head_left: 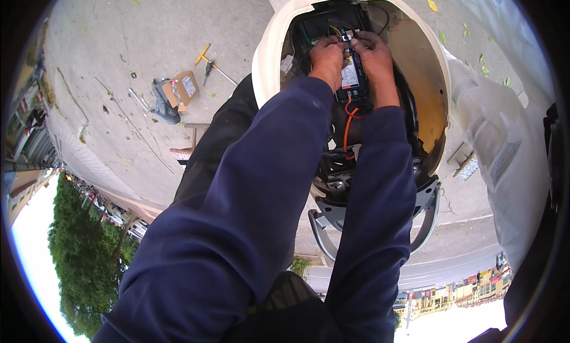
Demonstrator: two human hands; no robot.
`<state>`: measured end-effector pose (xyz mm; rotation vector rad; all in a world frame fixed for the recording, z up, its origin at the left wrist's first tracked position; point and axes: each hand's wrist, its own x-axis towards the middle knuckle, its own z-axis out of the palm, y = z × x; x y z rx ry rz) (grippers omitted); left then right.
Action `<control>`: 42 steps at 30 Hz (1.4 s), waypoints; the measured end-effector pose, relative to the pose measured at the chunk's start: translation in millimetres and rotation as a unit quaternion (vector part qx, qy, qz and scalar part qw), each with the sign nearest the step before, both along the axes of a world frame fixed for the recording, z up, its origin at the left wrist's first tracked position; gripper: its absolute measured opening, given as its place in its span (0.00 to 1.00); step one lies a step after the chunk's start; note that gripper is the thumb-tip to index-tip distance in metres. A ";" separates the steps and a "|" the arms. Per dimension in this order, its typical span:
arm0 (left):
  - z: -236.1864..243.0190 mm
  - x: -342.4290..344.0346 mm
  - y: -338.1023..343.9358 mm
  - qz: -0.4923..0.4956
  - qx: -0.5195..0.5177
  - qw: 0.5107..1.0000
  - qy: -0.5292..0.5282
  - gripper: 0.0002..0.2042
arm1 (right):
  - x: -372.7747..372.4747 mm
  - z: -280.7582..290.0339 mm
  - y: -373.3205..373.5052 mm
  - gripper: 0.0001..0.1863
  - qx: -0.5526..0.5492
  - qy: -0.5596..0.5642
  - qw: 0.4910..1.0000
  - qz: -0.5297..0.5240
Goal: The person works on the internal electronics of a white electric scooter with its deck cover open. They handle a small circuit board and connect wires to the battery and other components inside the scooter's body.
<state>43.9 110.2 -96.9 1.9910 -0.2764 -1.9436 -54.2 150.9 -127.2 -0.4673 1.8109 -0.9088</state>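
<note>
Inside the open cream-coloured scooter body (261, 64) lies a black box with a white label (349, 76), likely an electronic controller. My left hand (328, 61) is at the box's far end, its fingers bent and pinched at a small wire connector (348, 38). From the right, my right hand (375, 59) closes on the same spot, thumb and fingers bent. The fingertips partly hide what they grip. Thin yellow and dark wires (336, 30) run beyond the hands. At the box's near end, a red wire and a thick orange cable (347, 132) come out.
On the concrete ground at left lie a yellow-handled T-shaped tool (202, 55), a screwdriver (208, 73) and an opened cardboard box (180, 91) on grey material. A grey grab rail (323, 236) curves round the scooter's near end. Translucent plastic sheeting (504, 141) hangs along the right.
</note>
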 end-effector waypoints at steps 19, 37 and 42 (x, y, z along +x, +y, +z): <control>-12.5 7.7 -1.8 -0.114 -0.133 0.975 -0.137 0.09 | 26.0 18.9 -3.5 0.13 0.017 0.117 0.993 0.029; -28.4 -7.5 -12.1 0.008 -0.096 0.995 -0.006 0.07 | 13.5 47.9 -20.9 0.14 0.077 0.410 0.872 0.255; -30.4 -24.8 -19.3 0.052 0.086 0.995 -0.001 0.05 | 9.8 24.1 10.9 0.15 0.107 0.272 0.947 0.133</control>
